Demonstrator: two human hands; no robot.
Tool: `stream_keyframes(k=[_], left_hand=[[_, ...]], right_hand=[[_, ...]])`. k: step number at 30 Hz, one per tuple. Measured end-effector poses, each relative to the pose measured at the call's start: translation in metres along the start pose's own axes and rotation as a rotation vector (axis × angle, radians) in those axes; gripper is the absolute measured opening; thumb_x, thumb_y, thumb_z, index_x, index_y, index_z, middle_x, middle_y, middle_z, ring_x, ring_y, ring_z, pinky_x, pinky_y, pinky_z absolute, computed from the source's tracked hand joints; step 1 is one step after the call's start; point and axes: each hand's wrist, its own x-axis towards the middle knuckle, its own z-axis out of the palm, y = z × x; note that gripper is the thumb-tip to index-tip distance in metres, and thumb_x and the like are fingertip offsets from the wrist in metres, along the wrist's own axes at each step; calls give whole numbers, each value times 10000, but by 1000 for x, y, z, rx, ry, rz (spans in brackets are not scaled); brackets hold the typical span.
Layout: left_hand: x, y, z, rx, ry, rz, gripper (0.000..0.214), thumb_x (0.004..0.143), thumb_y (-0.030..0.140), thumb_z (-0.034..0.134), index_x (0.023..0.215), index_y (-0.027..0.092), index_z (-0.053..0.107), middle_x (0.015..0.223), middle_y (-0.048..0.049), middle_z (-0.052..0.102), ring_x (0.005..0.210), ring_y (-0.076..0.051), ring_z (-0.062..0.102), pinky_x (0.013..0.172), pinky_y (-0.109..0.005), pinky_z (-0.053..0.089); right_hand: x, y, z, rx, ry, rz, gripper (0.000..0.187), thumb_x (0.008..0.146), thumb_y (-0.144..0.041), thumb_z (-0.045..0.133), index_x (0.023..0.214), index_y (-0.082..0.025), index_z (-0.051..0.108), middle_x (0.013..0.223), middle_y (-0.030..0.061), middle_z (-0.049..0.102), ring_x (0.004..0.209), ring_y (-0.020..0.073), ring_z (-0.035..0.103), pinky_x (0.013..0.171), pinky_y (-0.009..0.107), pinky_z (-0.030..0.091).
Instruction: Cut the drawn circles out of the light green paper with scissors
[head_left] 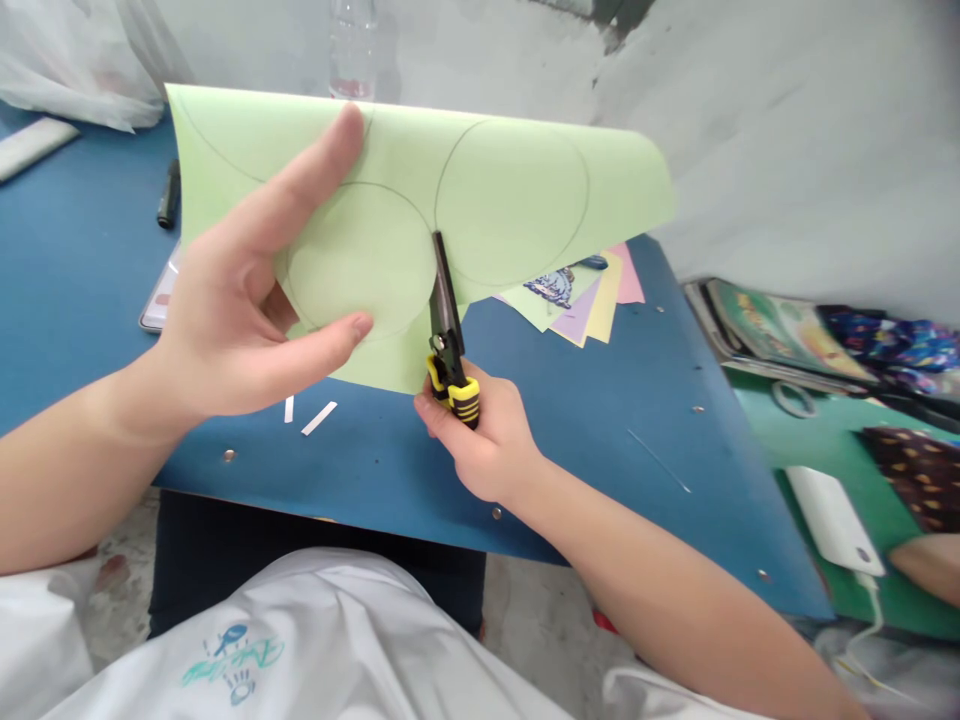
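Note:
A light green sheet of paper (pixel 510 200) with several pencil circles drawn on it is held up over the blue table. My left hand (pixel 247 290) grips its left part, thumb and one finger on the near face and the other fingers hidden behind. Black scissors with yellow-and-black handles (pixel 448 340) are in my right hand (pixel 487 430), my fingers closed round the handles. Their blades point away from me and lie at the paper between two circles, along the edge of the lower left one. The sheet's right end curls over.
Coloured paper sheets (pixel 600 305) lie behind the green sheet on the blue table (pixel 570 430). Two white strips (pixel 319 418) lie near the front. A black marker (pixel 169 195), a phone edge and a clear bottle (pixel 352 50) stand around. At right are books, tape, a white power bank (pixel 834 520) and another person's arm.

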Motion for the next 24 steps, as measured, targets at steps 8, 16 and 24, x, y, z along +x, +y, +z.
stream_keyframes(k=[8,16,24], left_hand=[[5,1,-3,-9,-46,0,784,1348,427,771,2024,171,467,2101,-101,477,1989,-425,352,1649,-649,299],[7,3,-7,-26,-76,-2,765,1338,392,759,2022,183,489,2099,-110,476,1979,-457,374,1612,-683,372],[7,-1,-13,-59,-155,-7,801,1330,404,754,2034,154,466,2107,-120,460,1978,-467,395,1605,-663,425]], right_hand=[[4,3,1,-13,-10,32,343,1080,-543,730,922,-305,540,748,3,690,686,224,616,730,415,474],[4,4,0,27,-8,33,330,1057,-534,759,934,-300,562,790,2,703,703,213,606,732,406,473],[3,-1,0,103,-38,17,257,1040,-494,787,973,-271,677,835,3,727,737,208,647,758,396,520]])
